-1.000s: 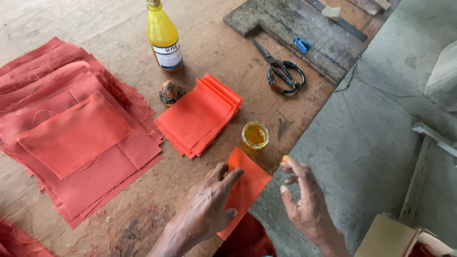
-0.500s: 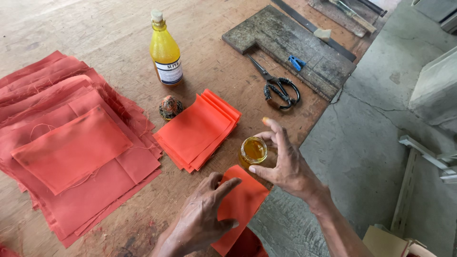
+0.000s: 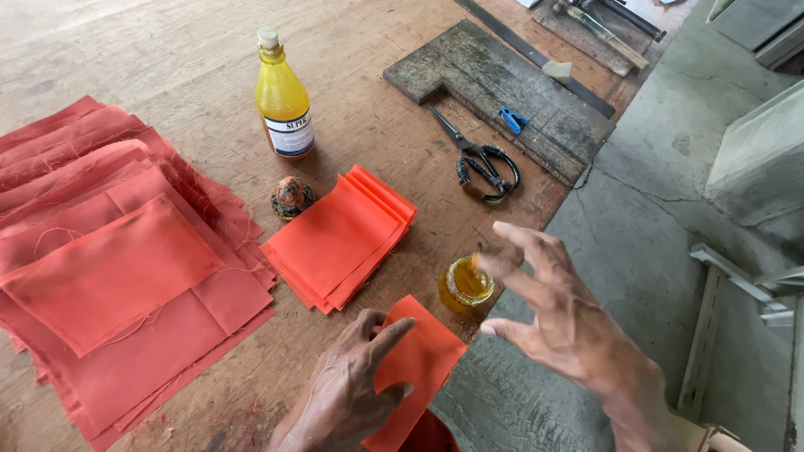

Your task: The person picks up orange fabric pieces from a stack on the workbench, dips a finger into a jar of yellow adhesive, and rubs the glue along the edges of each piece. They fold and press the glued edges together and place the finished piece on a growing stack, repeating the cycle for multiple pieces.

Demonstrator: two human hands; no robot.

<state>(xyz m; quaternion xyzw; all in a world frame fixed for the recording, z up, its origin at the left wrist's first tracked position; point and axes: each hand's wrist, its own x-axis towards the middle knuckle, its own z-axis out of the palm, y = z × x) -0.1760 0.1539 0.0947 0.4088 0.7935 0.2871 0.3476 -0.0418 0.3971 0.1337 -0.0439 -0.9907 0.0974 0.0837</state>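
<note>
The small open jar (image 3: 466,285) holds yellow glue and stands near the table edge, right of the orange stack (image 3: 339,238). Your left hand (image 3: 352,389) presses flat one orange sheet (image 3: 419,364). Your right hand (image 3: 557,314), fingers spread, has let go of the jar.

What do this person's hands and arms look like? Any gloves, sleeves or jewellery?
Both are bare: the left hand and right hand wear no gloves, rings or watch. No sleeve shows on either wrist or forearm in view. The right index fingertip carries a yellowish smear.
</note>
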